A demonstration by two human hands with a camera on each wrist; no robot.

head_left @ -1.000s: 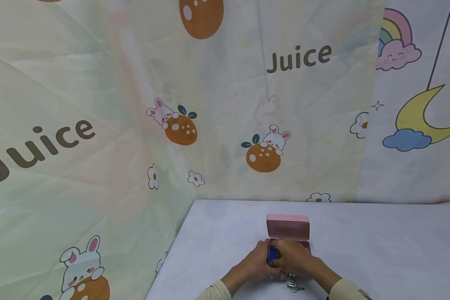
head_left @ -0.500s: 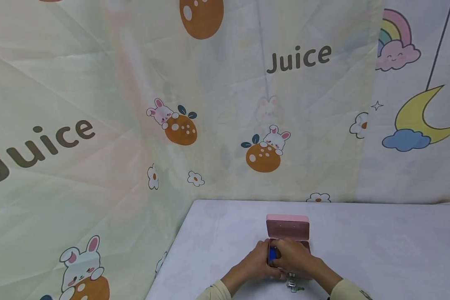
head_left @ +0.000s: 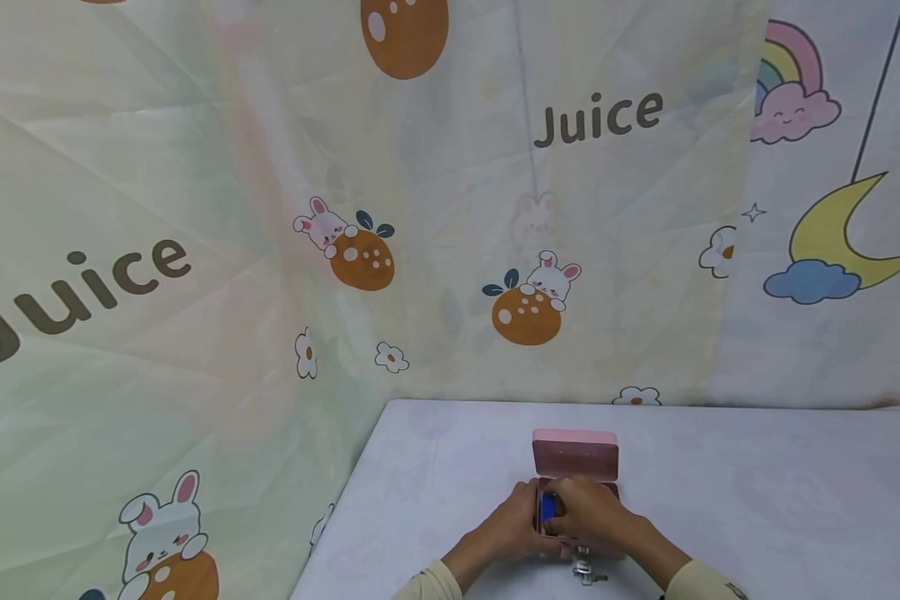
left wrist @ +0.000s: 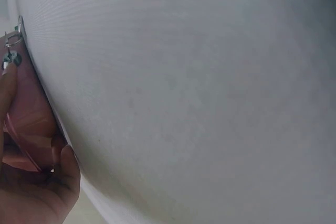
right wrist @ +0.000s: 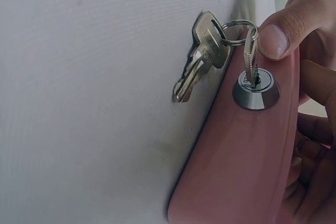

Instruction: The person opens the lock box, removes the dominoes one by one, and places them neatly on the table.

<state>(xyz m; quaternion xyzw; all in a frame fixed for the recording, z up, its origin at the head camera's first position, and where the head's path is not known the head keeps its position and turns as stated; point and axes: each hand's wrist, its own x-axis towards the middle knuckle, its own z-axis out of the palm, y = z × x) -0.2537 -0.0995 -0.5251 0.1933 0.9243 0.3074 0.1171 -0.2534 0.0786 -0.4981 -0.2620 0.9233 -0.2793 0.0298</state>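
Pink box [right wrist: 236, 166] stands on the counter [head_left: 757, 500], lid [head_left: 574, 458] raised. Blue item [head_left: 547, 510] lies inside at the left wall. Left hand [head_left: 513, 527] grips the box's left front corner, thumb near the lock [right wrist: 255, 95]. Right hand [head_left: 585, 508] reaches inside, thumb and fingers curled about the blue item. One key [right wrist: 251, 51] sits in the lock; ringed keys [right wrist: 207, 51] hang beside it.
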